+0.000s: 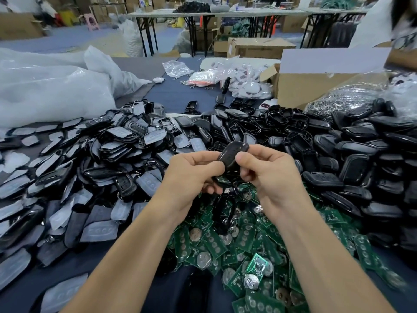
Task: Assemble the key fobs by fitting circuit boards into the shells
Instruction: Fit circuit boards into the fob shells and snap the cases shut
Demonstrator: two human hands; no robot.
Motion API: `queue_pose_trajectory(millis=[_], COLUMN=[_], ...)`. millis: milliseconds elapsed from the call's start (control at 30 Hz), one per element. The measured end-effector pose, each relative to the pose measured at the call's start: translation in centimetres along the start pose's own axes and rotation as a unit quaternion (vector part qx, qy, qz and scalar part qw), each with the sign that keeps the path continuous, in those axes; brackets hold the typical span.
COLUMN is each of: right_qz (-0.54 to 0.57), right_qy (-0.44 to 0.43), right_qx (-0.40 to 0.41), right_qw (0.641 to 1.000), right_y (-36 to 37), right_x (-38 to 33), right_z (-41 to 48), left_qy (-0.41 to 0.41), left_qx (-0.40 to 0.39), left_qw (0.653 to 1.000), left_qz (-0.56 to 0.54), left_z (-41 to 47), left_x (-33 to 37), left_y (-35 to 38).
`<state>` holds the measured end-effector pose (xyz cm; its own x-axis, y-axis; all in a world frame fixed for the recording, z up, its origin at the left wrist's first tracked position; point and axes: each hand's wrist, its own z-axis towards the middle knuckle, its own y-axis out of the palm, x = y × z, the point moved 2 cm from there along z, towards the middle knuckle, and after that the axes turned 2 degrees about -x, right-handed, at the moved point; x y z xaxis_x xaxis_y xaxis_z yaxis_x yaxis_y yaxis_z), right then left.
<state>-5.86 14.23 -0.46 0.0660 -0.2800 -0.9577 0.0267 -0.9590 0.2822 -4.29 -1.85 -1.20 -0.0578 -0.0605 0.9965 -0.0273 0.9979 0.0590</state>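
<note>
While between fingers [242,160], fob [233,152] diagonal; up-right

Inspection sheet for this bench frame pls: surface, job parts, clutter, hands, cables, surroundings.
Surface: dark cloth-covered table, mostly buried under parts.
Job's things: black key fob held up; green circuit boards heaped nearest; black shells heaped on the right; grey-faced shell pieces heaped on the left.
Clutter: white plastic bags, cardboard box, bagged white fobs.
Grippers: left hand and right hand both pinch the key fob.
Cables: nothing seen.
Surroundings: folding tables, cartons, a person at top right.
</note>
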Motion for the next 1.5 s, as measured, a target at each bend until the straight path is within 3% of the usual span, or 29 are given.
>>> queue_pose_trajectory(millis=[233,367,433,600,767,867,967,1100,1200,1400,1500], right_qz=[0.079,-0.049,-0.099,-0.138,0.067,0.222,0.295,0.25,0.214,0.13,0.127], right_qy=[0.052,-0.015,-0.062,-0.074,0.011,0.058,0.089,0.14,0.154,0.105,0.095], right_qx=[0.016,0.146,0.159,0.124,0.081,0.053,0.035,-0.057,-0.114,-0.105,-0.099], right_qw=[0.995,0.988,0.98,0.98,0.994,0.972,0.951,0.956,0.958,0.98,0.982], right_y=[0.1,0.4,1.0,1.9,1.8,1.4,0.6,1.1,2.1,2.2,2.3], right_x=[0.4,1.5,1.6,1.3,1.1,0.7,0.1,0.2,0.8,0.8,0.8], right_z=[0.1,-0.4,-0.8,-1.4,-0.9,-0.6,-0.2,-0.5,-1.1,-1.1,-1.0], left_qy=[0.001,0.076,0.117,0.207,0.224,0.219,0.189,0.146,0.154,0.177,0.162], left_qx=[0.011,0.099,0.126,0.132,0.108,0.124,0.181,0.245,0.27,0.29,0.303], left_qw=[1.0,0.989,0.977,0.943,0.932,0.932,0.946,0.956,0.946,0.929,0.933], left_qz=[-0.017,0.081,0.127,0.224,0.264,0.26,0.19,0.073,0.087,0.146,0.109], left_z=[0.0,-0.1,-0.3,-1.1,-1.1,-1.0,-0.2,0.5,0.3,-0.2,-0.2], left_x=[0.0,-0.1,0.0,0.5,-0.1,-0.1,0.1,0.0,0.1,0.4,0.3], left_y=[0.2,0.8,1.0,1.3,1.1,1.0,-0.1,-1.1,-1.4,-1.4,-1.5])
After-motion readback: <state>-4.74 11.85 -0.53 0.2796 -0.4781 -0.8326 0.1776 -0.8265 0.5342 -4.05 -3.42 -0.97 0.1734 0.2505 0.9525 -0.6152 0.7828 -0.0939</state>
